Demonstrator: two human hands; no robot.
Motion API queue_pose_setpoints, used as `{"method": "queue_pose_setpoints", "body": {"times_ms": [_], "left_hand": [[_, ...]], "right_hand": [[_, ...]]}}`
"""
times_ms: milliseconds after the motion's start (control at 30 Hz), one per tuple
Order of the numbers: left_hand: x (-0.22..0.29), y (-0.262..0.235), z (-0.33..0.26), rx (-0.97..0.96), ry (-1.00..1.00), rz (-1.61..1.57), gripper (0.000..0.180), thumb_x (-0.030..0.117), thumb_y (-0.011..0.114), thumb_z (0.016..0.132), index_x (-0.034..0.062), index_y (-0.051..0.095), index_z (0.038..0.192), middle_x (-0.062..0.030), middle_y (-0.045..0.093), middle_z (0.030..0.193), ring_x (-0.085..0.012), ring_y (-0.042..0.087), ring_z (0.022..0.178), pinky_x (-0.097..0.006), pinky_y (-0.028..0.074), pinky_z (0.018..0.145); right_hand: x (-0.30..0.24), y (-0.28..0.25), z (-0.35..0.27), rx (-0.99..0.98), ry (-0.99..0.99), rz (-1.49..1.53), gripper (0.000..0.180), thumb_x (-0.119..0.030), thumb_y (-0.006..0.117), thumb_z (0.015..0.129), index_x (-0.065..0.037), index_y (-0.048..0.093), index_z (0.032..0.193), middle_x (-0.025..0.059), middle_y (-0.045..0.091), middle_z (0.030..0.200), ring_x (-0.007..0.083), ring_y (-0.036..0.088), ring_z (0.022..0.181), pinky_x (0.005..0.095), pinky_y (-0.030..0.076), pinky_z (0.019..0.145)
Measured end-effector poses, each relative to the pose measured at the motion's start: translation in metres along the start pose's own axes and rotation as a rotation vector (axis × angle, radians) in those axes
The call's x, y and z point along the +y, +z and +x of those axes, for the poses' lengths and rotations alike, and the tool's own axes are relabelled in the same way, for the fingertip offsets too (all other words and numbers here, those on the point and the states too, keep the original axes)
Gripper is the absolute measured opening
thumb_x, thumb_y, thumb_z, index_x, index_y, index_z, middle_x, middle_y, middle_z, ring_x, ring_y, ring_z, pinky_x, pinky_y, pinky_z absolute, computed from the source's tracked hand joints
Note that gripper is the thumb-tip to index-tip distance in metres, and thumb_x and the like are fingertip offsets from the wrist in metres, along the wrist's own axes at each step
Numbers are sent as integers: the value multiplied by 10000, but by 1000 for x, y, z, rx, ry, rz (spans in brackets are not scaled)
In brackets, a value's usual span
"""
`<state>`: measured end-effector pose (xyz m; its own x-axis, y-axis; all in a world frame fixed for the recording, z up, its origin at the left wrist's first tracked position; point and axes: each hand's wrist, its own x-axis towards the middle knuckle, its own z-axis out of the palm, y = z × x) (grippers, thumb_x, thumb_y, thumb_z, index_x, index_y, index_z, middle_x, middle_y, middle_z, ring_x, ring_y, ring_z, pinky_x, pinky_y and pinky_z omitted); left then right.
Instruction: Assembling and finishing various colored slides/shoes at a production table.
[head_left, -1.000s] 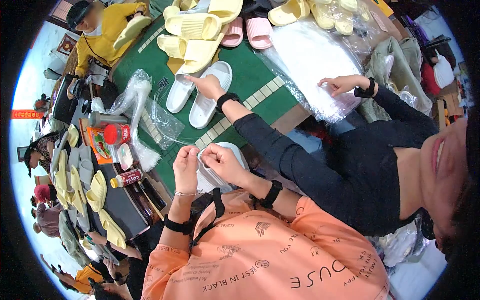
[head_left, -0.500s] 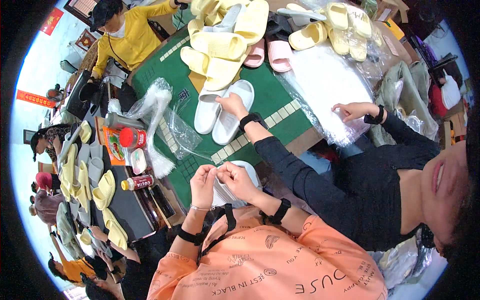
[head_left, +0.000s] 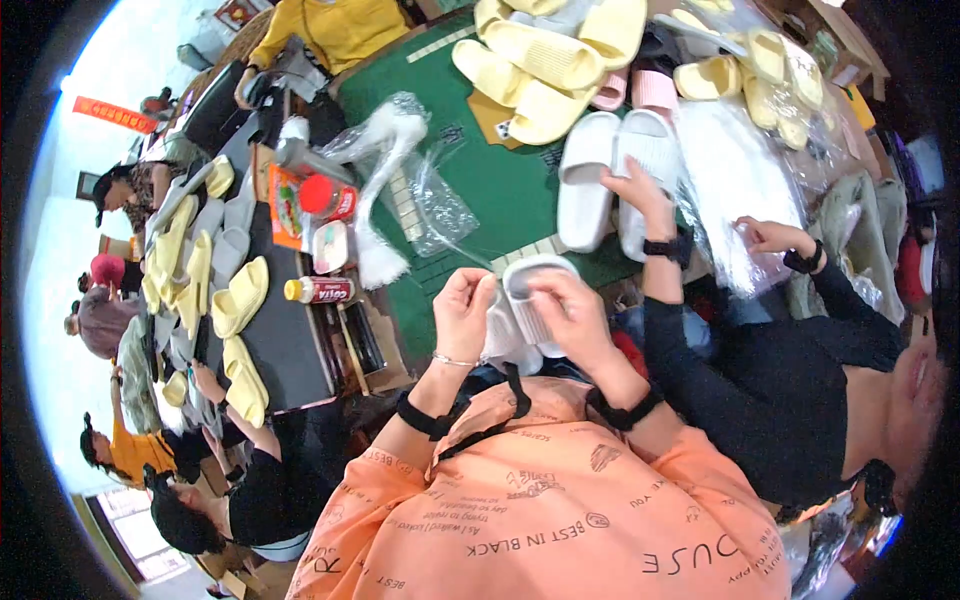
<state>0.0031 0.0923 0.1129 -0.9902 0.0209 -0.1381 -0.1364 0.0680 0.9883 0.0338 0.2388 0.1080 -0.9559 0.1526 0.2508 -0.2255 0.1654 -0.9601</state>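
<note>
My left hand (head_left: 465, 315) is closed in a pinch beside a pair of white slippers (head_left: 526, 288) at the table's near edge; what its fingertips hold cannot be made out. A thin clear strand (head_left: 468, 252) runs close to those fingertips. My right hand (head_left: 570, 318) is closed at the strap of the right slipper, covering part of it. Ahead to the right, a co-worker's hand (head_left: 642, 195) rests on another white pair (head_left: 585, 185). That person's other hand (head_left: 778, 238) touches a stack of clear plastic bags (head_left: 735, 170).
Yellow slippers (head_left: 545, 55) pile up at the far side of the green table (head_left: 510, 195). A bundle of thin clear strands (head_left: 385, 195) lies left of centre. Near it stand a red-lidded jar (head_left: 328, 197) and a bottle (head_left: 320, 290). More yellow slippers (head_left: 240, 298) cover the dark left table.
My view has shifted. My hands, together before, are now apart, with the right one at a slipper strap. The co-worker's white pair has moved right, toward the plastic bags.
</note>
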Motion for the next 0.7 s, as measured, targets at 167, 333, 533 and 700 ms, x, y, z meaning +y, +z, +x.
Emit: {"method": "queue_pose_setpoints", "body": {"times_ms": [167, 333, 533, 700], "left_hand": [[4, -9, 7, -48, -32, -128, 55, 59, 530, 812, 4, 527, 813, 42, 491, 699, -18, 424, 626, -151, 359, 564], [10, -8, 0, -162, -27, -163, 63, 91, 539, 812, 28, 535, 817, 42, 488, 686, -24, 414, 611, -163, 348, 542], [17, -35, -4, -331, 202, 100, 126, 79, 563, 773, 21, 580, 884, -57, 594, 812, -129, 547, 768, -262, 441, 689], [33, -139, 8, 108, 377, 117, 218, 76, 530, 791, 35, 563, 1002, -85, 593, 924, -182, 548, 878, -267, 418, 797]], "right_hand": [[39, -31, -58, -596, 373, -404, 167, -165, 586, 677, -68, 608, 811, 131, 552, 853, 240, 547, 794, 324, 437, 701], [53, 25, -73, -615, -65, -660, 330, -167, 609, 659, -116, 544, 979, 176, 429, 1063, 419, 331, 1023, 488, 284, 876], [60, 49, -76, -480, -42, -793, 244, -131, 543, 668, -20, 492, 879, 196, 439, 983, 385, 361, 927, 509, 282, 782], [57, 5, -21, 34, -144, -964, 369, -128, 485, 756, 51, 434, 1076, 269, 390, 1135, 403, 357, 1055, 441, 262, 904]]}}
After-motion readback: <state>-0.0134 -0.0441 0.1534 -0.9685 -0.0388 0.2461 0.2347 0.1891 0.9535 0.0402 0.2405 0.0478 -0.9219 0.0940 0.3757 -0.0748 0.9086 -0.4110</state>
